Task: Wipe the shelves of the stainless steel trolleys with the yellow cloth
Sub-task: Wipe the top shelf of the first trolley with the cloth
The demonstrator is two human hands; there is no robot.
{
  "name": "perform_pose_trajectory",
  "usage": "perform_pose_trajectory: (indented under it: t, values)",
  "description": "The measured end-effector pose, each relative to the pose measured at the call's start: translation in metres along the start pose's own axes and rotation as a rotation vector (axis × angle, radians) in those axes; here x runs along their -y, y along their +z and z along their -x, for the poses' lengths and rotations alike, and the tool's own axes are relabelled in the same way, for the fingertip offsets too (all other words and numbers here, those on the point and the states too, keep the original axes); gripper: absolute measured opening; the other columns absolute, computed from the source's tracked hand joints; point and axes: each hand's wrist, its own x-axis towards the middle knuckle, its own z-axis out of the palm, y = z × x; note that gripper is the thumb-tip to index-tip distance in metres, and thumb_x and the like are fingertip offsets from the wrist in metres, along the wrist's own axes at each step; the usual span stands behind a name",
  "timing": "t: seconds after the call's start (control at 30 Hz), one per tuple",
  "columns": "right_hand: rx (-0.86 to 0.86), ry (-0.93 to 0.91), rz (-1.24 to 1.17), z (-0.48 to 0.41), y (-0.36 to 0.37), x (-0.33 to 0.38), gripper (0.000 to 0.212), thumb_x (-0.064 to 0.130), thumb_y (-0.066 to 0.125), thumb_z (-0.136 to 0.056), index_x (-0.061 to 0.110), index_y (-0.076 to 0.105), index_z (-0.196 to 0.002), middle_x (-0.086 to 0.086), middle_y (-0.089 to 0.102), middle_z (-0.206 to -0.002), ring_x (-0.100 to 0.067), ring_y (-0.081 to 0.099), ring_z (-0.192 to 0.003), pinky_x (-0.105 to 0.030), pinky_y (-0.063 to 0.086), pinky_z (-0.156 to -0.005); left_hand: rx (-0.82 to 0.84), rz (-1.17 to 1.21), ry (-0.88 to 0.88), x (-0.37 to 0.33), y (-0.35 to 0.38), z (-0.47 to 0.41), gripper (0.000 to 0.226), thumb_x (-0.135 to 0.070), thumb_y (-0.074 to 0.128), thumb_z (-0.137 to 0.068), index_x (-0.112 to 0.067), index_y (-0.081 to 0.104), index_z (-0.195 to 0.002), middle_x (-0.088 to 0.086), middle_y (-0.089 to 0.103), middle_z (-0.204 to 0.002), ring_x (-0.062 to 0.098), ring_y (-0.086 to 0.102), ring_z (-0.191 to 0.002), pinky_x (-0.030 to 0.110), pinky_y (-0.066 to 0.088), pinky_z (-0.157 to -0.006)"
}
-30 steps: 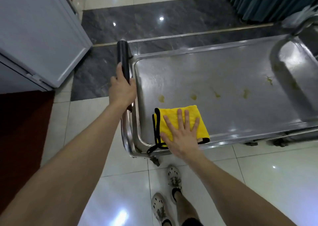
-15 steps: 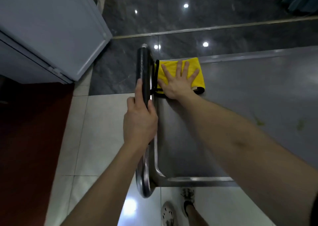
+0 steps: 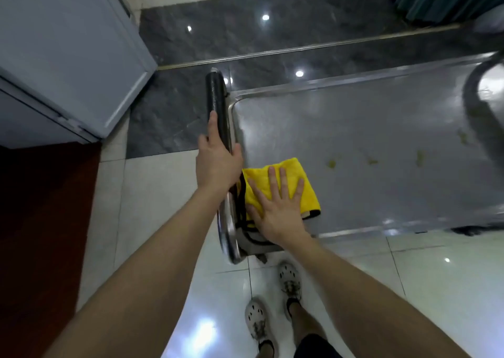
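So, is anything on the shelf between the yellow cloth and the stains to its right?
Nothing visible: bare steel shelf lies between the yellow cloth, under the flat right hand, and the nearest stain. The left hand grips the handle.

The scene is taken from a single wide-angle camera worn on the head, turned forward and steeply down. The trolley's top shelf (image 3: 381,145) is seen close, toward 2 o'clock, its black handle grip (image 3: 216,104) at 11 o'clock. Shoes (image 3: 289,277) are caught at 6 o'clock. The far right edge is blurred, possibly by motion.
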Motion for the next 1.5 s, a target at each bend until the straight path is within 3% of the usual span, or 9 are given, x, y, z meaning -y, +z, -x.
perform_pose_trajectory:
  t: [0.2, 0.33, 0.57, 0.8, 0.97, 1.07, 1.3, 1.43, 1.5]
  values:
    - [0.078, 0.087, 0.052, 0.050, -0.015, -0.036, 0.070, 0.076, 0.028, -0.104, 0.053, 0.008, -0.167, -0.006, -0.004, -0.180, -0.033, -0.010, -0.165, -0.075, 0.004, -0.123, 0.041, 0.000, -0.033, 0.001, -0.001, -0.002, 0.094, -0.014, 0.060, -0.100, -0.043, 0.006, -0.171, 0.018, 0.043, -0.155, 0.039, 0.058, -0.129, 0.042, 0.048, -0.102]
    - [0.135, 0.183, 0.062, 0.037, -0.026, -0.071, 0.070, 0.078, 0.026, -0.103, 0.057, 0.002, -0.165, -0.002, -0.011, -0.179, -0.029, -0.017, -0.164, -0.073, -0.001, -0.124, 0.040, 0.011, -0.031, 0.005, -0.001, -0.006, 0.095, -0.012, 0.058, -0.100, -0.045, 0.004, -0.171, 0.016, 0.042, -0.157, 0.029, 0.059, -0.115, 0.036, 0.045, -0.088]
    - [0.158, 0.397, 0.020, -0.125, -0.039, -0.113, 0.067, 0.074, 0.022, -0.104, 0.053, 0.009, -0.166, -0.010, -0.010, -0.179, -0.038, -0.017, -0.163, -0.079, -0.006, -0.119, -0.020, 0.035, -0.031, 0.013, 0.002, -0.008, 0.095, -0.015, 0.062, -0.100, -0.049, 0.007, -0.169, 0.006, 0.049, -0.150, 0.014, 0.050, -0.106, 0.033, 0.047, -0.090]
    - [0.215, 0.207, 0.001, -0.272, -0.013, -0.036, 0.074, 0.078, 0.013, -0.098, 0.051, 0.006, -0.166, -0.021, -0.013, -0.176, -0.050, -0.019, -0.159, -0.084, -0.013, -0.111, -0.079, 0.032, -0.016, 0.017, 0.005, -0.006, 0.094, -0.014, 0.064, -0.099, -0.049, 0.012, -0.169, 0.002, 0.052, -0.143, 0.012, 0.053, -0.108, 0.034, 0.050, -0.091]
    - [0.127, 0.002, 0.008, -0.200, -0.002, -0.006, 0.068, 0.069, 0.024, -0.103, 0.045, 0.021, -0.167, -0.021, 0.004, -0.177, -0.048, -0.005, -0.162, -0.082, -0.001, -0.115, -0.080, 0.006, -0.010, 0.013, 0.001, -0.009, 0.095, -0.014, 0.066, -0.096, -0.047, 0.015, -0.169, 0.005, 0.053, -0.146, 0.024, 0.060, -0.123, 0.041, 0.055, -0.102]
    - [0.065, -0.057, -0.036, -0.121, -0.002, -0.002, 0.066, 0.065, 0.030, -0.105, 0.040, 0.027, -0.167, -0.022, 0.008, -0.177, -0.047, -0.001, -0.162, -0.082, 0.004, -0.117, -0.047, 0.008, -0.029, 0.011, 0.000, -0.008, 0.104, -0.014, 0.074, -0.092, -0.048, 0.014, -0.169, 0.004, 0.050, -0.155, 0.023, 0.056, -0.133, 0.036, 0.052, -0.106]
    - [0.058, -0.185, -0.051, 0.042, -0.003, -0.011, 0.065, 0.066, 0.038, -0.106, 0.044, 0.026, -0.167, -0.009, 0.004, -0.179, -0.039, -0.002, -0.164, -0.080, 0.008, -0.119, 0.023, 0.029, -0.076, 0.004, -0.006, -0.006, 0.116, 0.004, 0.066, -0.082, -0.052, 0.013, -0.168, 0.008, 0.043, -0.161, 0.028, 0.054, -0.136, 0.033, 0.051, -0.100]
    - [0.055, -0.115, 0.013, 0.059, -0.019, -0.076, 0.065, 0.071, 0.036, -0.106, 0.049, 0.024, -0.166, 0.000, 0.004, -0.180, -0.031, -0.001, -0.166, -0.075, 0.011, -0.122, 0.056, 0.068, -0.083, 0.003, -0.008, -0.003, 0.118, 0.006, 0.067, -0.081, -0.052, 0.012, -0.168, 0.007, 0.044, -0.160, 0.030, 0.050, -0.142, 0.046, 0.053, -0.113]
    - [0.077, -0.027, 0.061, 0.059, -0.027, -0.108, 0.068, 0.075, 0.031, -0.104, 0.052, 0.017, -0.166, 0.002, 0.001, -0.180, -0.029, -0.004, -0.166, -0.074, 0.009, -0.124, 0.061, 0.086, -0.080, 0.005, -0.007, -0.003, 0.119, 0.005, 0.069, -0.081, -0.053, 0.011, -0.167, 0.006, 0.041, -0.164, 0.030, 0.048, -0.146, 0.042, 0.052, -0.113]
